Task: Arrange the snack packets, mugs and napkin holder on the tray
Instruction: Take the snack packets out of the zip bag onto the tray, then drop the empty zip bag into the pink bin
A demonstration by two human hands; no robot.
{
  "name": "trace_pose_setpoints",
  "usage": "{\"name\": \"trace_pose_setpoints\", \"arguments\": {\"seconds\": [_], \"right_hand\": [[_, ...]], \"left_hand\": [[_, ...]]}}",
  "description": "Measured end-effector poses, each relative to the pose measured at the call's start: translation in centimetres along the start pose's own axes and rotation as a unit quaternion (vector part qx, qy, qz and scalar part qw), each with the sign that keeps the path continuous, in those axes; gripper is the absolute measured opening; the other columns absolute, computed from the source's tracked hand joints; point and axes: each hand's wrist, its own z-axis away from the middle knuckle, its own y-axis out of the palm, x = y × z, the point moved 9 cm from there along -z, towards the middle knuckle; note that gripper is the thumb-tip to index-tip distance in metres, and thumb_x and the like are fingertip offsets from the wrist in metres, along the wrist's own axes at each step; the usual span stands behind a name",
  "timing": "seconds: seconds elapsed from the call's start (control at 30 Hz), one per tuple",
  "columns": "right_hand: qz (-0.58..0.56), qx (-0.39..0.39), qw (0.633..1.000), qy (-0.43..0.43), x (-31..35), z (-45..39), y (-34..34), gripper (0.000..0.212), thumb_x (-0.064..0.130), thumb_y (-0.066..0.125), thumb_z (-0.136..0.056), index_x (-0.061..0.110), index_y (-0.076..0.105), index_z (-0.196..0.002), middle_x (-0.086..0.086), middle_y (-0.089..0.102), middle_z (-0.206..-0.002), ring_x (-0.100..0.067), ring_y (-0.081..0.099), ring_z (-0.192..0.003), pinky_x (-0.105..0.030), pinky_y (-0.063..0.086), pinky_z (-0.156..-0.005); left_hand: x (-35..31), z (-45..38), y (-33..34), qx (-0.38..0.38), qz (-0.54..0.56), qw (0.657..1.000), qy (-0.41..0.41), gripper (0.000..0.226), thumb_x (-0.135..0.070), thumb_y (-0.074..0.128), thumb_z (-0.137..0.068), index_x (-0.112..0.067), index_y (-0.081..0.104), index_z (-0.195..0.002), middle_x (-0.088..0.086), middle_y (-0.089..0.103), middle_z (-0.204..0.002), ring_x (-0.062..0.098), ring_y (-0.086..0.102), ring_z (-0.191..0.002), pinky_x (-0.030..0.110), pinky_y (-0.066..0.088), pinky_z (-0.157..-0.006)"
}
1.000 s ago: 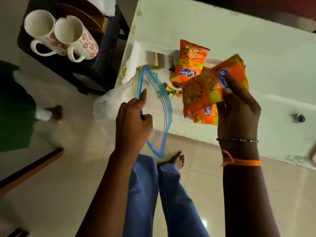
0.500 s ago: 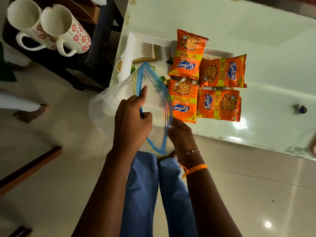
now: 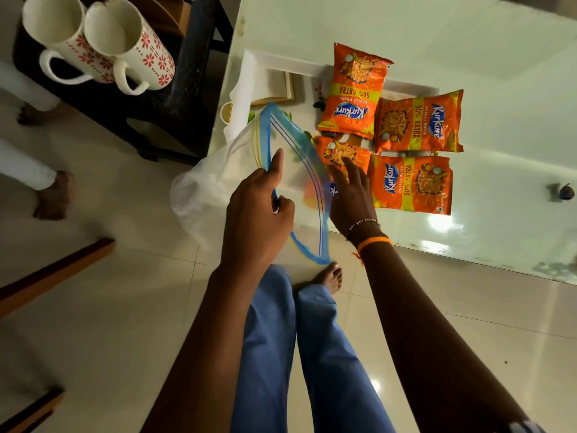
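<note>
Several orange snack packets lie on the white tray (image 3: 281,62) on the glass table: one at the back (image 3: 354,92), one at the right (image 3: 418,121), one at the front right (image 3: 412,184), and one at the front left (image 3: 340,151). My left hand (image 3: 256,214) pinches the blue rim of a clear zip bag (image 3: 299,170) held open beside the tray. My right hand (image 3: 351,195) rests flat, fingers apart, on the front left packet. Two white mugs (image 3: 93,42) with red flowers stand on a dark side table at the upper left.
The pale green glass table (image 3: 484,57) stretches to the right, with a small dark object (image 3: 565,192) near its right edge. Another person's feet (image 3: 54,195) stand on the tiled floor at left. A dark side table (image 3: 175,98) abuts the glass table. My legs are below.
My right hand set its packet down on the tray, dipped below the bag's rim, and has now come up onto the front left packet. The left hand still holds the bag.
</note>
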Motion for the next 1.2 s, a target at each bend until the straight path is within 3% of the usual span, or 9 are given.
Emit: {"name": "trace_pose_setpoints", "arguments": {"seconds": [0.17,0.3,0.4,0.5,0.63,0.8,0.93,1.03,1.2], "right_hand": [[-0.302,-0.035,0.952,0.027,-1.4,7.6,0.1,0.06,-0.015,0.053,-0.065,0.001,0.051,-0.123,-0.013,0.056,-0.124,-0.026,0.057,-0.11,-0.016,0.048,-0.088],[-0.481,0.12,0.858,0.138,0.5,11.4,6.1,0.056,-0.01,0.063,-0.075,-0.004,0.044,-0.127,-0.02,0.053,-0.131,-0.032,0.052,-0.12,-0.04,0.043,-0.104],[-0.532,0.008,0.828,0.176,0.8,10.1,4.5,0.039,-0.004,0.067,-0.077,-0.003,0.057,-0.114,-0.016,0.062,-0.119,-0.023,0.059,-0.106,-0.035,0.046,-0.098],[-0.57,-0.058,0.804,0.159,0.3,8.5,1.3,0.017,-0.006,0.05,-0.087,0.0,0.066,-0.089,-0.019,0.071,-0.091,-0.021,0.063,-0.085,-0.037,0.048,-0.092],[-0.632,0.019,0.771,0.081,-1.3,7.3,-2.4,0.021,-0.005,0.042,-0.089,0.004,0.061,-0.088,0.005,0.075,-0.071,-0.008,0.069,-0.076,-0.021,0.056,-0.081],[-0.695,0.113,0.706,0.072,-4.0,6.3,-6.0,0.02,0.014,0.052,-0.077,0.02,0.071,-0.074,0.008,0.074,-0.076,-0.008,0.07,-0.073,-0.028,0.06,-0.073],[-0.709,0.098,0.69,0.109,-6.5,5.2,-7.0,0.018,0.023,0.057,-0.077,0.022,0.066,-0.093,0.01,0.074,-0.078,-0.008,0.07,-0.077,-0.032,0.059,-0.077],[-0.641,0.081,0.746,0.161,-8.9,6.4,-6.6,0.027,0.013,0.055,-0.087,0.016,0.049,-0.114,0.009,0.072,-0.066,-0.007,0.069,-0.064,-0.027,0.058,-0.068],[-0.67,-0.114,0.714,0.17,-12.7,9.5,-8.8,0.042,-0.011,0.048,-0.086,0.017,0.031,-0.111,0.001,0.064,-0.059,-0.008,0.062,-0.053,-0.023,0.057,-0.058]], "left_hand": [[-1.0,-0.7,0.3,0.004,0.026,1.0,-0.006,0.059,-0.003,0.052,-0.084,-0.012,0.036,-0.14,-0.006,0.039,-0.071,0.003,0.041,-0.059,0.011,0.032,-0.068],[-0.7,-1.4,0.7,0.001,0.066,0.995,-0.069,0.059,-0.002,0.05,-0.083,-0.014,0.039,-0.139,-0.008,0.035,-0.06,0.005,0.041,-0.054,0.01,0.036,-0.056],[-0.9,-1.4,1.2,0.03,0.127,0.988,-0.088,0.062,-0.006,0.051,-0.084,-0.02,0.033,-0.142,-0.003,0.039,-0.06,-0.001,0.049,-0.058,0.005,0.044,-0.063],[-0.6,-1.3,1.1,0.037,0.195,0.976,-0.095,0.076,-0.023,0.055,-0.089,-0.029,0.007,-0.147,-0.002,0.051,-0.078,0.017,0.062,-0.079,0.026,0.053,-0.08],[2.7,-1.7,-1.1,-0.037,0.115,0.985,-0.124,0.085,-0.034,0.063,-0.084,-0.021,0.007,-0.147,0.004,0.051,-0.117,0.017,0.054,-0.103,0.03,0.047,-0.093],[6.6,-0.3,3.1,0.168,0.21,0.908,-0.322,0.094,-0.064,0.058,-0.07,-0.025,0.019,-0.146,-0.003,0.036,-0.149,0.018,0.033,-0.136,0.041,0.025,-0.113],[3.0,-0.3,5.6,0.268,0.274,0.895,-0.228,0.055,-0.057,0.055,-0.07,-0.023,0.065,-0.112,-0.01,0.073,-0.1,0.003,0.061,-0.106,0.031,0.037,-0.09],[1.6,-1.0,6.1,0.201,0.315,0.906,-0.2,0.029,-0.025,0.054,-0.089,-0.006,0.066,-0.108,-0.01,0.074,-0.072,0.003,0.067,-0.081,0.016,0.047,-0.074],[0.0,-1.3,6.6,0.102,0.263,0.945,-0.165,0.006,-0.015,0.056,-0.09,-0.015,0.061,-0.091,-0.01,0.07,-0.066,-0.009,0.06,-0.056,0.004,0.042,-0.054]]}}
